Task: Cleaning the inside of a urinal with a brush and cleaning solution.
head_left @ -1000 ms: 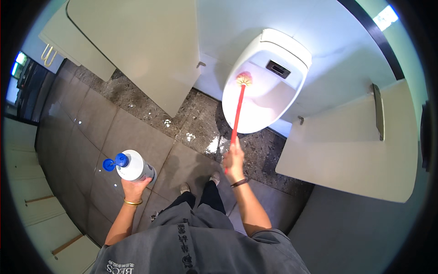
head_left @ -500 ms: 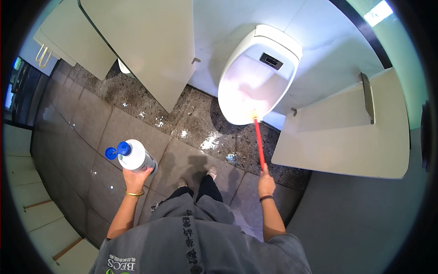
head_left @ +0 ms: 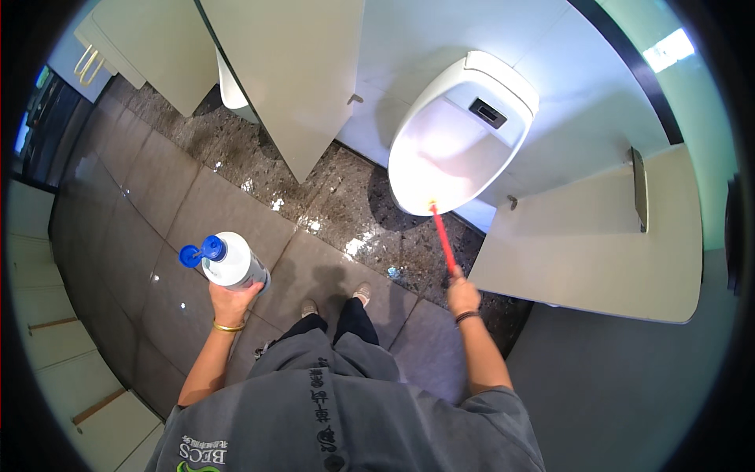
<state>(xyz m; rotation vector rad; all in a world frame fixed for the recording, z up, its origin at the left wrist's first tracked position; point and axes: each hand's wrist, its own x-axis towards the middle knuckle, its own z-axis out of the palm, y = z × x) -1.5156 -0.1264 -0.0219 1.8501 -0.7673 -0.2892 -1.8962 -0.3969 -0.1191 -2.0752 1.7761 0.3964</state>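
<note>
My left hand (head_left: 230,302) is closed around the lower part of a white bottle (head_left: 230,266). Its blue flip cap (head_left: 212,248) hangs open, and the bottle is over the tiled floor at left. In my right hand (head_left: 463,296), the fingers wrap round the near end of a red-handled brush (head_left: 444,240). The brush slants away from me to the front lip of a white wall urinal (head_left: 503,145). Its yellowish tip is at the inner side of that lip; the exact shape of the head is washed out by glare.
Beige partition panels stand left (head_left: 295,71) and right (head_left: 605,244) of the urinal. Beneath it runs a dark speckled floor strip (head_left: 338,185) with bright reflections. Grey tiles (head_left: 212,204) lie nearer. Another white fixture (head_left: 230,82) shows partly behind the left panel.
The view has shifted slightly, placing the urinal farther right. The brush tip has moved left along the lip, and the handle slants more. My left hand keeps its hold on the bottle.
</note>
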